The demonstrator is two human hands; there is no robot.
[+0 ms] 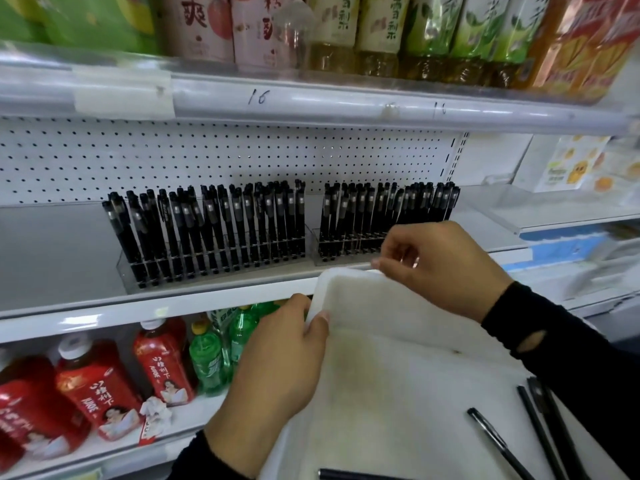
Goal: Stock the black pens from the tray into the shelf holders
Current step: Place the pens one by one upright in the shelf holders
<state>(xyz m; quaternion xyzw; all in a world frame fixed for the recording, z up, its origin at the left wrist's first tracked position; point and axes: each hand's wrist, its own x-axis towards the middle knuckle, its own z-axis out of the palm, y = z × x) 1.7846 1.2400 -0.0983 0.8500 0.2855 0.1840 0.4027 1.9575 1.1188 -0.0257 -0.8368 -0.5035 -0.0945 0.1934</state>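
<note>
1. Restocking, late stage: few pens (pixel 491 435) lie in the tray's (pixel 381 375) near corner.
2. Grip: left hand (pixel 284 344) clamps tray edge; right hand (pixel 440 268) curls at far rim, hold unclear.
3. Next, likely: lift a pen, find a free slot in the crowded holders (pixel 207 268).

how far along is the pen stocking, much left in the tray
Mostly done: the left holder and right holder are packed with stocked pens. In hand: the left hand grips the white tray by its rim; the right hand hovers over its far corner, no pen visible in it. Left: about four loose pens at the tray's near end.
</note>
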